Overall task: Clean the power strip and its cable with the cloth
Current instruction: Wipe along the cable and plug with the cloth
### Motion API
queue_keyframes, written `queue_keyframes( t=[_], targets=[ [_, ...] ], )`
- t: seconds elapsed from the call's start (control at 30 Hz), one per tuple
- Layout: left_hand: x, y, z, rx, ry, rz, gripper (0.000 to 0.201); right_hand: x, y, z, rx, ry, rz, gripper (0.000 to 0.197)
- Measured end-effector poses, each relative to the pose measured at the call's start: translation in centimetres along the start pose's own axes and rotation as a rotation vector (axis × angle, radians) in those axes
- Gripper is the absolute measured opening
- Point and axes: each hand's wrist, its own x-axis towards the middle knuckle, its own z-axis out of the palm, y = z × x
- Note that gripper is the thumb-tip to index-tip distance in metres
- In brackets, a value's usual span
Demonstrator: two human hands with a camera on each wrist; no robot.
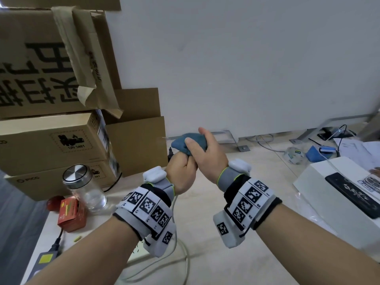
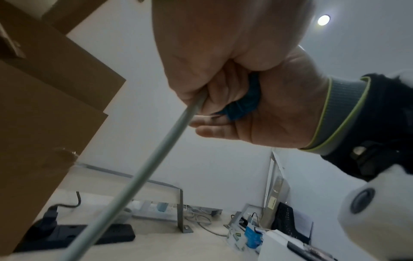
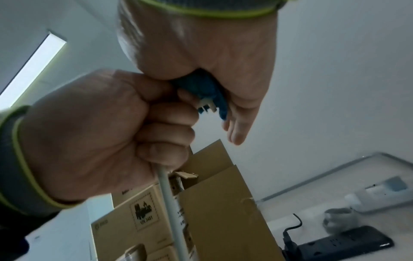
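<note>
Both hands are raised above the table. My left hand (image 1: 181,171) is a fist round the white cable (image 3: 170,203), just below its plug (image 3: 206,106). My right hand (image 1: 205,153) grips the blue cloth (image 1: 181,142), bunched over the plug end right above the left fist. In the right wrist view the plug's prongs poke out of the cloth (image 3: 205,88). The cable (image 1: 186,262) hangs down and loops on the table. A corner of the white power strip (image 1: 139,251) shows under my left wrist; the rest is hidden.
Stacked cardboard boxes (image 1: 51,140) stand at the left, with a glass jar (image 1: 82,188) and a red box (image 1: 71,214) in front. A white box (image 1: 329,192) sits at the right. A black power strip (image 3: 346,242) lies by the boxes. Clutter and cables lie along the wall.
</note>
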Motion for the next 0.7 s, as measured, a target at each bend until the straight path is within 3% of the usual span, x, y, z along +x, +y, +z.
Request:
queue_keyframes(
  t=[0.17, 0.37, 0.47, 0.53, 0.6, 0.7],
  targets=[
    [0.6, -0.2, -0.7, 0.141, -0.029, 0.094, 0.032, -0.1, -0.8, 0.0, 0.054, 0.079, -0.035, 0.027],
    [0.3, 1.1, -1.3, 0.115, -0.084, 0.137, 0.048, 0.5, -1.0, -0.9, -0.020, 0.036, -0.085, 0.039],
    [0.5, 0.8, -1.3, 0.148, -0.085, 0.186, 0.046, 1.9, -0.1, -0.3, 0.070, 0.108, 0.060, 0.042],
    [0.5, 0.4, -1.1, 0.229, -0.090, 0.261, 0.038, 2.8, 0.5, -0.2, 0.180, 0.172, 0.276, 0.050],
    [0.4, 0.0, -0.8, 0.280, -0.101, 0.309, 0.032, 3.2, 1.0, -0.7, 0.418, 0.110, 0.474, 0.038],
    [0.7, -0.1, -0.7, 0.297, -0.049, 0.322, 0.036, 2.9, 0.6, -2.3, 0.761, 0.109, 0.522, 0.041]
  ],
)
